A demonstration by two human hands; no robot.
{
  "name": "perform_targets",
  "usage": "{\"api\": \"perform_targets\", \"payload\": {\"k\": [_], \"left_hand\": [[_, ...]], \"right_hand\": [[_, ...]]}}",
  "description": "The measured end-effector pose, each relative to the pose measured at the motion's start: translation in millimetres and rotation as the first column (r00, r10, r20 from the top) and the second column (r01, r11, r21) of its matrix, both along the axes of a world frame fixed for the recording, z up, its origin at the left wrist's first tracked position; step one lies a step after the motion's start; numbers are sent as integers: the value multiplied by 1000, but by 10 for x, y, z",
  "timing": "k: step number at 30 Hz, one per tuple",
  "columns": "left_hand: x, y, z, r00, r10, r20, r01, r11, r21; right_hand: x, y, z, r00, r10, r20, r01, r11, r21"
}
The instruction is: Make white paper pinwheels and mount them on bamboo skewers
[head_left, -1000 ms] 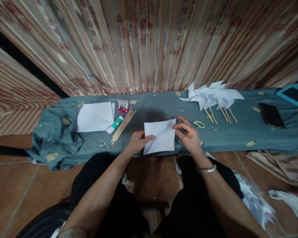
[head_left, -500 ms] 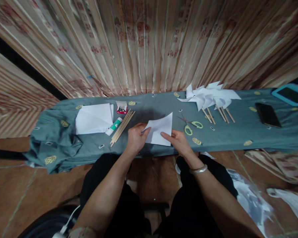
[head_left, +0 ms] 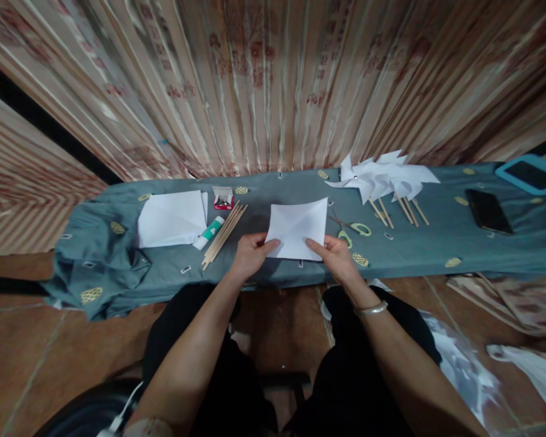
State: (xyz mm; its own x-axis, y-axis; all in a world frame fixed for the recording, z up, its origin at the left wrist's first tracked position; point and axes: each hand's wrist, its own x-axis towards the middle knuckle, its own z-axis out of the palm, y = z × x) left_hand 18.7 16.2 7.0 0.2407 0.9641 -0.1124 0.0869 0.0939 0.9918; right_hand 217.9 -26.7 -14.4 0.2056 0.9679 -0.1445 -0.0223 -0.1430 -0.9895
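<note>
Over the teal cloth [head_left: 437, 243], the left hand [head_left: 250, 255] and right hand [head_left: 337, 261] pinch a creased white paper square [head_left: 298, 227] — fingers closed on its near corners. Scissors [head_left: 357, 229] lie just beside it.

- A stack of white paper [head_left: 171, 218] lies at the left of the cloth-covered worktop [head_left: 277, 188].
- A glue stick [head_left: 209, 232] and wooden sticks [head_left: 222, 233] lie just beside the stack.
- A small red box [head_left: 222, 198] sits behind the sticks.
- Scissors [head_left: 355, 228] lie near white pinwheels [head_left: 382, 176].
- A dark phone [head_left: 488, 210] and a blue-cased tablet [head_left: 530, 173] lie at the far right.
</note>
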Motion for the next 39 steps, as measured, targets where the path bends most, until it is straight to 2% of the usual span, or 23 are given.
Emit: {"api": "perform_targets", "payload": {"k": [2, 4, 5, 6, 8, 9, 11, 15, 18, 21, 27, 30, 35, 39], "left_hand": [[-18, 14, -50, 997, 29, -69, -29, 1000, 2], [-48, 44, -111, 990, 95, -104, -92, 995, 39], [-64, 60, -139, 987, 126, -103, -121, 991, 57], [-77, 77, -161, 984, 150, -91, -144, 987, 69], [-95, 102, -184, 982, 183, -53, -178, 980, 85], [-98, 111, -183, 980, 197, -33, -193, 977, 89], [-95, 122, -163, 974, 225, 7, -225, 970, 93], [-68, 148, -92, 965, 261, 38, -263, 948, 178], [-39, 187, -55, 957, 287, 47, -290, 929, 230], [-4, 224, -33, 951, 300, 76, -309, 926, 216], [6, 257, -11, 933, 327, 149, -349, 923, 159], [-44, 282, -46, 910, 368, 191, -393, 913, 115], [-119, 313, -86, 869, 425, 254, -452, 890, 58], [-143, 308, -42, 848, 436, 300, -463, 886, 21]], "right_hand": [[148, 20, 27, 992, -33, 119, 26, 998, 58], [372, 34, 68, 929, -145, 340, 94, 983, 160], [499, 35, 88, 841, -216, 496, 125, 969, 212], [624, 32, 104, 697, -264, 666, 144, 962, 231], [837, 16, 112, 406, -236, 883, 149, 970, 191], [912, 6, 102, 310, -205, 928, 150, 975, 165], [992, -14, 62, 202, -149, 968, 129, 984, 124], [961, -33, 6, 68, -91, 993, 42, 995, 88], [890, -49, 57, 64, -40, 997, 77, 996, 35], [822, -59, 124, 77, 13, 997, 100, 995, -20], [760, -8, 103, -23, 37, 999, 51, 998, -36], [772, 4, 98, -45, 53, 998, 64, 997, -50], [795, -75, 117, -39, 129, 991, 36, 991, -127], [736, -211, 86, -11, 121, 993, -41, 992, -122]]}}
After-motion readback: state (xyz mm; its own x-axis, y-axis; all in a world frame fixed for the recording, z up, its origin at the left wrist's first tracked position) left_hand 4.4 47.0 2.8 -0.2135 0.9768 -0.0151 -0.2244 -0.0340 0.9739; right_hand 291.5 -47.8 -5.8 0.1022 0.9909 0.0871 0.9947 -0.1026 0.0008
